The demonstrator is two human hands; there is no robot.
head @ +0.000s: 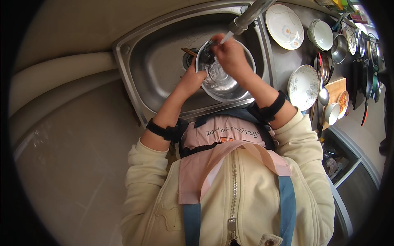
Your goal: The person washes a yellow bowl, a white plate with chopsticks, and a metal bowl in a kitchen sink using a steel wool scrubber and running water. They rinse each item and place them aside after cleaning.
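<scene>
A round metal bowl (226, 89) with water in it is held over the stainless steel sink basin (154, 58). My left hand (194, 78) grips its left rim, thumb inside, with brown sticks, perhaps chopsticks (188, 51), sticking out beside the fingers over the drain. Water runs from the faucet (240, 25) onto or beside my right hand (229, 55), which is over the bowl. Its fingers are bent at a dark, blurred thing (207, 53) inside the bowl, perhaps a scrubber; the stream and blur hide whether they grip it.
Right of the sink, the counter bears a large plate (284, 27), stacked bowls (323, 35), a floral dish (303, 87) and a metal pot (339, 48). Farther along lie a wooden cutting board (337, 86), a white bowl (332, 113) and a plate of food (343, 104).
</scene>
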